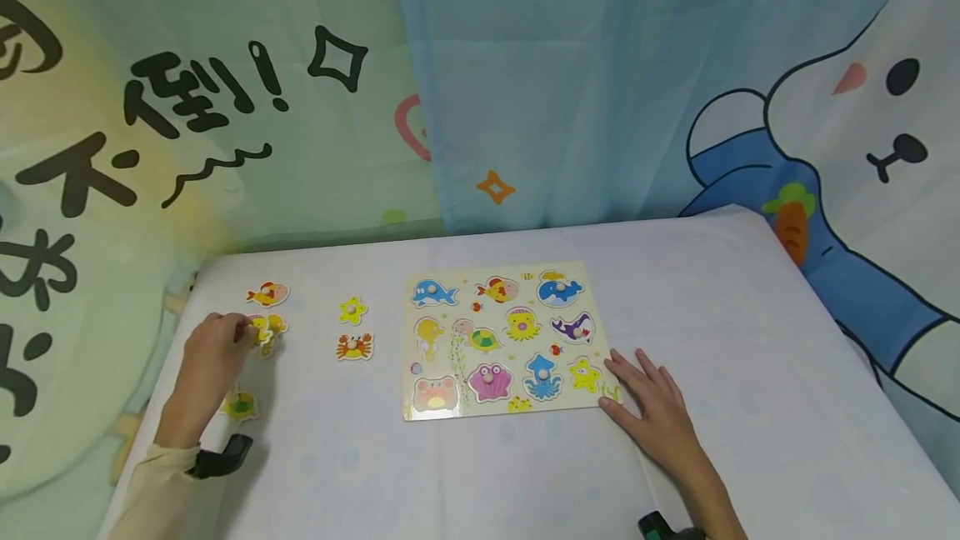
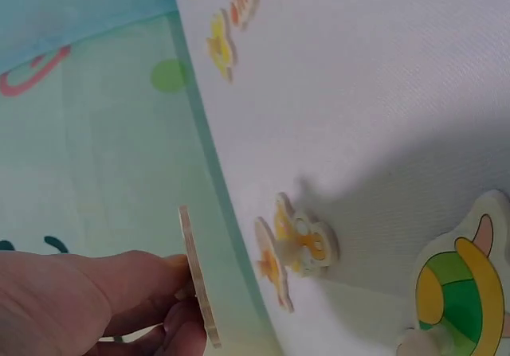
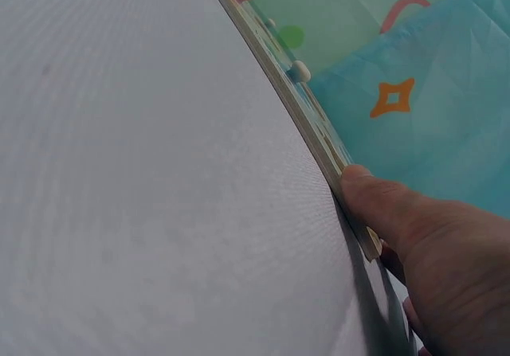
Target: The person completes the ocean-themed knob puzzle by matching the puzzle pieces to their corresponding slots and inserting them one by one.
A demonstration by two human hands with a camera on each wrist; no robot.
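Note:
My left hand (image 1: 213, 361) pinches a thin puzzle piece (image 2: 199, 280) between thumb and fingers, seen edge-on in the left wrist view. The piece is raised over a yellow seahorse-like piece (image 2: 309, 240), partly covering it in the head view. Close by lie a red-and-yellow fish piece (image 1: 268, 294) and a green turtle piece (image 1: 240, 407), both knobbed. At the right, my right hand (image 1: 656, 407) touches the right edge of the sea-animal puzzle board (image 1: 468, 340), fingers spread and thumb at its near corner. Knobbed pieces sit in several of its shapes, including a blue squid (image 1: 542, 377).
Between the left hand and the board lie a yellow star piece (image 1: 352, 311) and a red crab piece (image 1: 355, 347). A white cloth covers the table (image 1: 525, 482). Behind it hangs a printed curtain (image 1: 525, 107), close to the table's far edge.

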